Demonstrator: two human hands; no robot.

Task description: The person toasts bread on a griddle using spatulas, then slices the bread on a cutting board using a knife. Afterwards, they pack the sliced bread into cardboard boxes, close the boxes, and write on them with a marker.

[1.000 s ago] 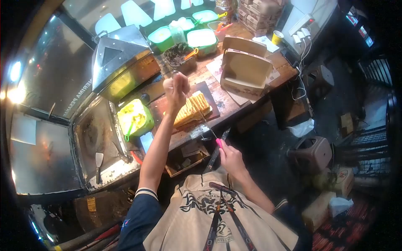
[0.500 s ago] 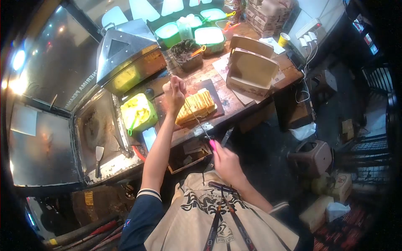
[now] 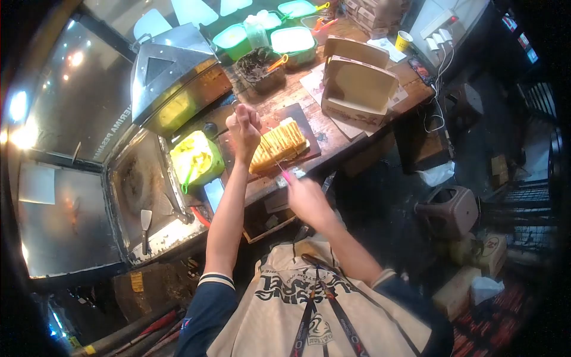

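Observation:
A toasted, ridged loaf of bread point(image 3: 276, 144) lies on a dark board point(image 3: 307, 128) on the wooden counter. My right hand point(image 3: 309, 199) is wrapped round the pink handle of a knife point(image 3: 286, 177), whose blade reaches to the near side of the bread. Above the bread's left end, my left hand point(image 3: 244, 125) is closed round a thin metal tool point(image 3: 234, 102); its fingers hide most of what it grips.
An open cardboard box point(image 3: 360, 89) stands at the back right. A yellow-green tub point(image 3: 195, 157) sits left of the board, near a griddle point(image 3: 137, 184) with a spatula point(image 3: 146, 226). Behind are a dark-filled container point(image 3: 260, 68), green tubs point(image 3: 232, 38) and a metal hood point(image 3: 169, 77).
My right hand has moved up and left toward the bread with the knife, and less of the blade shows. My left hand stays closed near the bread's left end.

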